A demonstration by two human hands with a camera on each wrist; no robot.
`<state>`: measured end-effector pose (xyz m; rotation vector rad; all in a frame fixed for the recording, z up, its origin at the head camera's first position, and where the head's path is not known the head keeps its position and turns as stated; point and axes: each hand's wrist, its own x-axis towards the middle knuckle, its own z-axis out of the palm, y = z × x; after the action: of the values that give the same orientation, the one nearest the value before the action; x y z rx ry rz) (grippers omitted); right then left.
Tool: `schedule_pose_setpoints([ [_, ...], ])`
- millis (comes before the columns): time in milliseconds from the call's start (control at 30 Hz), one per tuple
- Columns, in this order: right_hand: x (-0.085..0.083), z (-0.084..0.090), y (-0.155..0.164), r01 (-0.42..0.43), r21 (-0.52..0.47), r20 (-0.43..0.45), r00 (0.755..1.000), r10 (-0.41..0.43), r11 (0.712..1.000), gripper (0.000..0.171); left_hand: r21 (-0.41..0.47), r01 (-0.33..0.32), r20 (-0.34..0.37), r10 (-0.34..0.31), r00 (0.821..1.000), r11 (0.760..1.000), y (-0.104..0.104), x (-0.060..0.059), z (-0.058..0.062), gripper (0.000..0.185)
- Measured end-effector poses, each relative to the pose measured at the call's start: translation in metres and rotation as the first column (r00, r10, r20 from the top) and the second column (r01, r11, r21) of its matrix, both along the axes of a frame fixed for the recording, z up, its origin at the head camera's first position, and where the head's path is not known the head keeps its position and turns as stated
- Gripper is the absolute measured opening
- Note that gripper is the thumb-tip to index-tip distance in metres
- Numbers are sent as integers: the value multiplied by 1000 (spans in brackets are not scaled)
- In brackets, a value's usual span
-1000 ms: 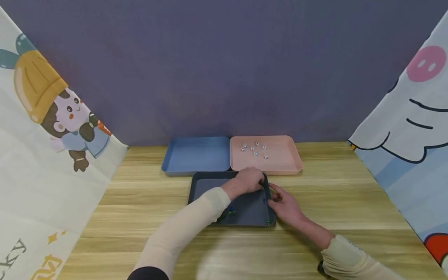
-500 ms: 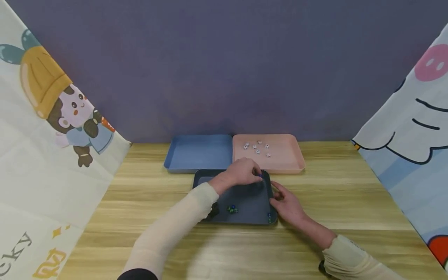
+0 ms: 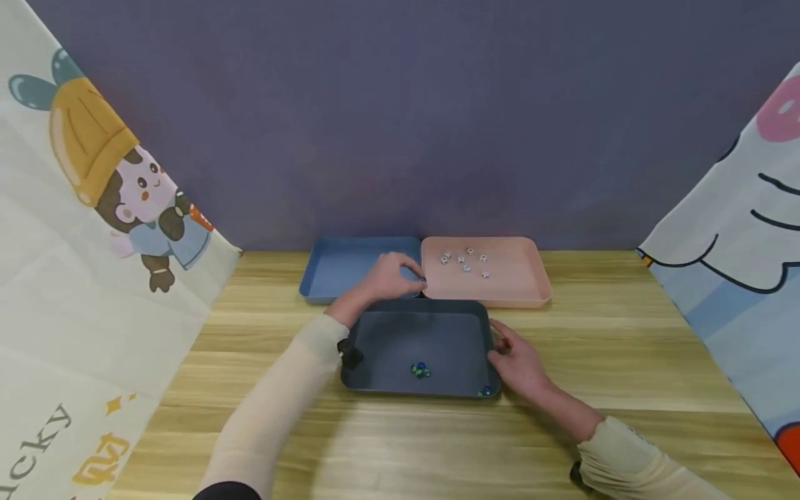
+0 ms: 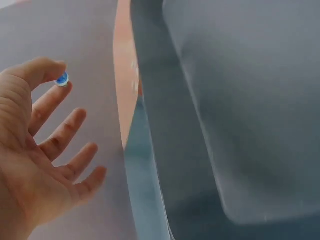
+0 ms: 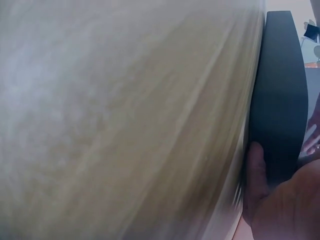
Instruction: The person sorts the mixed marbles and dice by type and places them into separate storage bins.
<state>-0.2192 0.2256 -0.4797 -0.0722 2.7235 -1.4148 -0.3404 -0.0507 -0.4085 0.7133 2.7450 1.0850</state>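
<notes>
In the head view my left hand (image 3: 387,278) is over the right side of the blue tray (image 3: 337,267). Its thumb and index finger pinch a small blue-and-clear marble (image 4: 62,79), with the other fingers spread in the left wrist view. My right hand (image 3: 519,364) holds the right edge of the dark tray (image 3: 387,340), and one finger lies along the tray's outer wall (image 5: 280,90) in the right wrist view. Inside the dark tray sit a cluster of green and blue marbles (image 3: 421,371) and a few more marbles (image 3: 485,391) in the near right corner.
A pink tray (image 3: 521,278) adjoins the blue tray behind the dark one. Several white dice (image 3: 467,269) are scattered in it. All three trays stand on a wooden table (image 3: 600,326), with a dark backdrop (image 3: 400,125) behind.
My left hand has lifted from the dark tray's far right corner with the marble and moved left over the blue tray. The right hand has stayed on the dark tray's edge.
</notes>
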Motion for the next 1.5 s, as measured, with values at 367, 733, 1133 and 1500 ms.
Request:
schedule_pose_setpoints([
  [367,0,-3,4,15,-2,45,999,-14,1000,60,177,-246,161,219,962,953,-48,-31,-14,25],
  [733,-1,-3,4,17,-7,68,998,-17,1000,60,220,-282,222,233,947,934,-49,-51,-14,29],
  [1133,-1,0,1,22,-28,87,996,-19,999,60,218,-269,263,209,942,938,-35,-66,-27,31],
  [1500,-2,-1,0,22,-33,111,994,-18,999,60,207,-282,273,221,936,937,-31,-67,-36,38],
])
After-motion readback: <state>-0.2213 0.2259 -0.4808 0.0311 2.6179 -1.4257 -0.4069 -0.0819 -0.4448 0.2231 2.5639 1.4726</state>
